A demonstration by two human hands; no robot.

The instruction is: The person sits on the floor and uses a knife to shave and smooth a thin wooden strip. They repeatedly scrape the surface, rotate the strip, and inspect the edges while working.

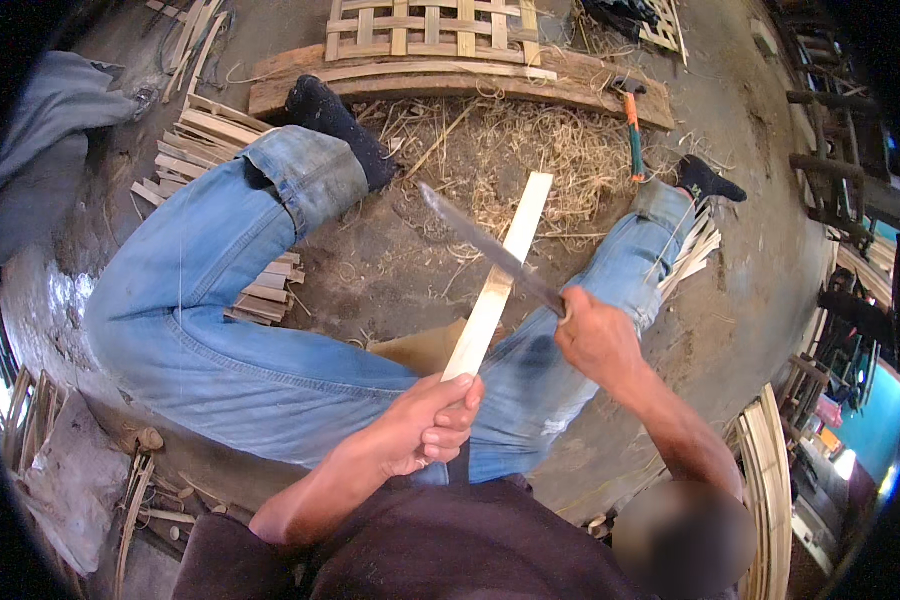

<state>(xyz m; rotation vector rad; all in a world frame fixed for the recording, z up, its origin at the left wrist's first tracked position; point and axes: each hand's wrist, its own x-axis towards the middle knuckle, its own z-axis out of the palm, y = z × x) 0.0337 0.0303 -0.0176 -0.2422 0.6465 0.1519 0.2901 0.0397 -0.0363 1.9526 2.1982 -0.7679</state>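
Observation:
My left hand is closed round the lower end of a flat, pale strip of split bamboo or wood, which slants up and away from me between my legs. In my right hand is a long-bladed knife, gripped by its handle. Its blade lies across the strip at about mid-length, with the tip pointing to the far left. A darker, tan patch shows on the strip just below the blade. The knife's handle is mostly hidden in my fist.
Beyond my feet lies a thick wooden plank with a woven slat panel behind it. A hammer with an orange and green handle leans there. Curly shavings cover the floor. Bundled strips lie beside my left leg.

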